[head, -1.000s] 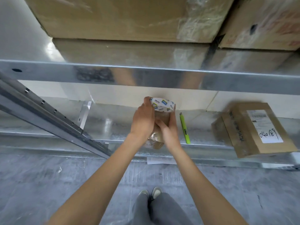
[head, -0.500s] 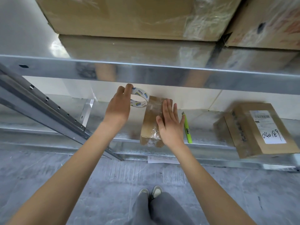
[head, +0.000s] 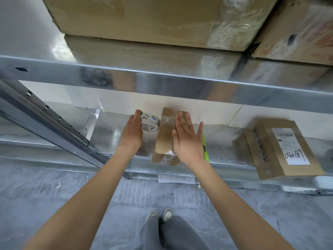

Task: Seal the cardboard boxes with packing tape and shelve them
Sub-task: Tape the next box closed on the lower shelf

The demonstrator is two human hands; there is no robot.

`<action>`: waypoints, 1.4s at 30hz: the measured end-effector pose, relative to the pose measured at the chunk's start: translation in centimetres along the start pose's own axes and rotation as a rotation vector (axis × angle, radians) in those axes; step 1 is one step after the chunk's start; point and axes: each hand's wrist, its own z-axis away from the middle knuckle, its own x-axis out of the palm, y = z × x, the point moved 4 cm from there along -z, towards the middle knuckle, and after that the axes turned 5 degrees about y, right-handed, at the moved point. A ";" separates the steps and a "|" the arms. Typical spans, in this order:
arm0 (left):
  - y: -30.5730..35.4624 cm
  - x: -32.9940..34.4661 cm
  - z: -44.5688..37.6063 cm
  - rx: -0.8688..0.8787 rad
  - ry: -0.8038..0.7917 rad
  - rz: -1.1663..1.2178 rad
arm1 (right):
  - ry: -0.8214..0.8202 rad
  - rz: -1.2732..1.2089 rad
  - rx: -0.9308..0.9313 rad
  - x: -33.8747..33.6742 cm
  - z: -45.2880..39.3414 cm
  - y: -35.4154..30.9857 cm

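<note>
The left hand curls its fingers round the tape roll and holds it beside the small box, likely to keep it out of the way. The box lies on the low metal shelf. The right hand is flat with straight fingers over the box top, maybe to press the tape down. It hides most of a green pen. A labelled box sits well apart on the right.

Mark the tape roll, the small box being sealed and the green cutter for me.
tape roll [head: 150,124], head view, on its printed inner core.
small box [head: 164,134], head view, on its bare top face.
green cutter [head: 206,152], head view, on its body beside the right hand.
</note>
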 end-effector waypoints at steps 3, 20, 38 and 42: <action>-0.2 0.5 -0.2 0.023 -0.004 0.011 | 0.023 -0.021 -0.161 0.2 0.0 -0.9; 1.9 5.9 1.7 -0.513 -0.136 1.089 | 0.119 -0.310 0.021 -0.7 1.8 0.6; 6.1 2.3 2.3 -0.020 -0.035 0.051 | 0.040 -0.895 0.226 -0.2 4.8 3.5; 5.2 0.8 2.3 0.101 0.019 -0.220 | -0.067 -0.871 0.251 2.5 4.5 2.6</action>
